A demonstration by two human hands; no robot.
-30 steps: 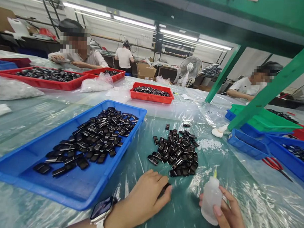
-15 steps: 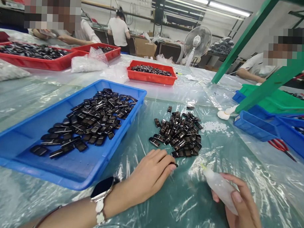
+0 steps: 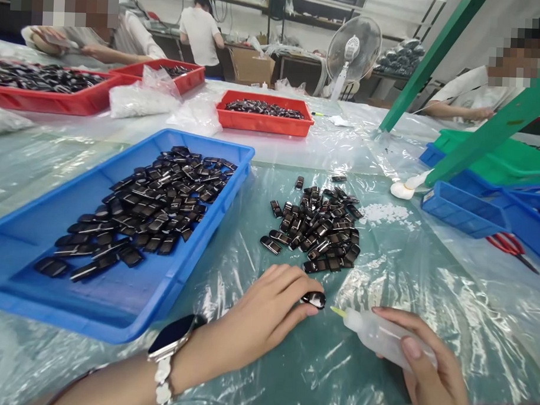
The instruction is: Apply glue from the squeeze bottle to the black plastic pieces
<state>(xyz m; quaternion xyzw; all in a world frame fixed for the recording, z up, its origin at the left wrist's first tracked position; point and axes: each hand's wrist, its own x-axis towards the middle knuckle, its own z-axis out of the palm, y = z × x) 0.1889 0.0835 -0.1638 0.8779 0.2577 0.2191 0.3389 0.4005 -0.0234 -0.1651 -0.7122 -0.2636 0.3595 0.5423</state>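
- Beyond both hands I see a workroom with a white standing fan (image 3: 353, 49), and a clear plastic sheet (image 3: 255, 382) covers the green tabletop beneath them.
- My left hand (image 3: 270, 315) pinches a glossy black rounded piece (image 3: 315, 300) between thumb and fingers, low over the sheet.
- My right hand (image 3: 432, 365) is wrapped around a translucent white squeeze bottle (image 3: 383, 335), tilted so its thin yellow nozzle tip (image 3: 338, 312) points at that piece, just beside it but apart.
- Past the left fingertips lies a loose heap of black pieces (image 3: 322, 228), with small white bits (image 3: 387, 213) next to it; outward of the left forearm sits a long blue plastic tray (image 3: 38, 236) holding more.
- I judge the step in hand to be lining up nozzle and piece.
- The next move, I think, calls for a steady left pinch, fine right-hand aim and only light pressure.
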